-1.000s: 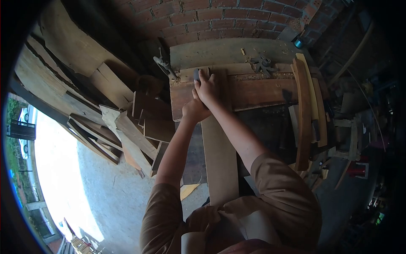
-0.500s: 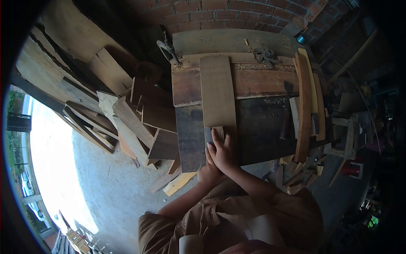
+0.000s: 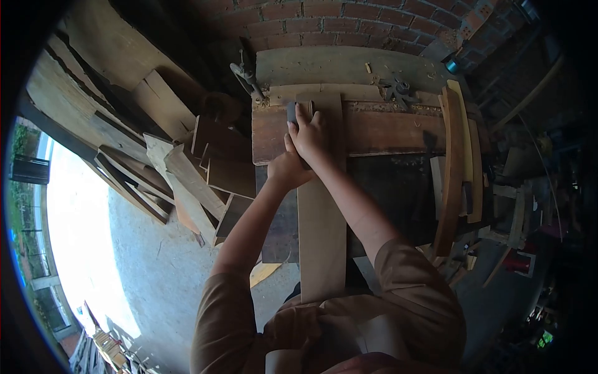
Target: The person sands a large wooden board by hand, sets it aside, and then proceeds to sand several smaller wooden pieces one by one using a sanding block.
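Note:
A long, flat pale-brown board lies lengthwise on the workbench, its near end reaching past the bench edge towards my body. My right hand presses over a small grey-sided block, which looks like a sanding block, on the board's far part. Its fingers stretch forward along the block's top. Just behind and to the left, my left hand grips the rear of the same block, with its fingers partly hidden under the right hand. Both arms are extended forward.
A clamp stands at the bench's back left corner. A dark metal star-shaped piece sits among shavings behind. Curved wooden strips lie along the right side. Cut boards lean in a pile at left, before a brick wall.
Both hands have slid the block forward along the board, from its near part to close to its far end. My arms have straightened, and more of the board's near part shows.

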### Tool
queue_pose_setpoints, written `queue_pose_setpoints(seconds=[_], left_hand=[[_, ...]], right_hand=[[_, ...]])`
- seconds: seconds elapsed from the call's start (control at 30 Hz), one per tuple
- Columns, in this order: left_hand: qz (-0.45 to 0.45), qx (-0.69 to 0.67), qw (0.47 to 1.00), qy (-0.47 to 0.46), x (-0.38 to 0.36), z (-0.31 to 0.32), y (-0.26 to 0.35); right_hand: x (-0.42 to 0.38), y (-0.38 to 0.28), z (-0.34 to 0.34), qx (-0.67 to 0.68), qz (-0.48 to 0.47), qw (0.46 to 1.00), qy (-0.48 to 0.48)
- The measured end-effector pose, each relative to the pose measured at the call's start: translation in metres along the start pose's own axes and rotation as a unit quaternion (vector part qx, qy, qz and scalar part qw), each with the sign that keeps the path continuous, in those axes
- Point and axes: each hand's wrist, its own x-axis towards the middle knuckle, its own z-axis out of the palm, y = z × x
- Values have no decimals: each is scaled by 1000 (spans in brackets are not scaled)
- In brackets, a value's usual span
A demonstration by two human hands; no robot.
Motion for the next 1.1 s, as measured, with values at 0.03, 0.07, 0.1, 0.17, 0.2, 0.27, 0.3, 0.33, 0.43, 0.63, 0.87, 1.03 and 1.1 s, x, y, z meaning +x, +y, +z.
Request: queue_pose_setpoints(seconds=[0.03,0.07,0.1,0.17,0.2,0.27,0.3,0.33,0.43,0.63,0.87,1.03,1.1], left_hand=[[-7,-9,1000,-24,-29,11,2],[-15,-19,998,-50,-66,27,3],[-25,-17,996,-85,-104,46,4],[-39,-35,989,-139,-176,85,5],[-25,-58,989,-134,-207,110,0],[-6,-80,988,-130,-242,153,-10],[8,-82,990,-114,-244,151,-7],[22,-83,992,-97,-243,147,-5],[-30,-99,986,-128,-205,119,2],[-1,-25,999,-32,-39,22,9],[4,-30,998,53,10,8,25],[-7,7,996,-90,-137,71,27],[30,-3,996,-88,-200,137,12]], right_hand=[[-35,-2,-9,-19,5,1000,-8],[-76,1,-14,-17,-11,1000,-21],[-122,2,-25,-18,-29,999,-26],[-207,-4,-56,-19,-55,997,-56],[-240,-10,-74,-33,-43,993,-100],[-276,-13,-96,-28,-44,992,-111],[-278,-13,-99,-16,-29,991,-131],[-276,-14,-99,-3,-13,989,-150],[-234,-8,-79,6,-41,994,-103],[-44,5,-32,25,-7,999,-22],[14,22,-13,-13,-19,999,-30],[-164,20,-55,36,-8,999,-20],[-245,14,-84,6,-14,999,-30]])
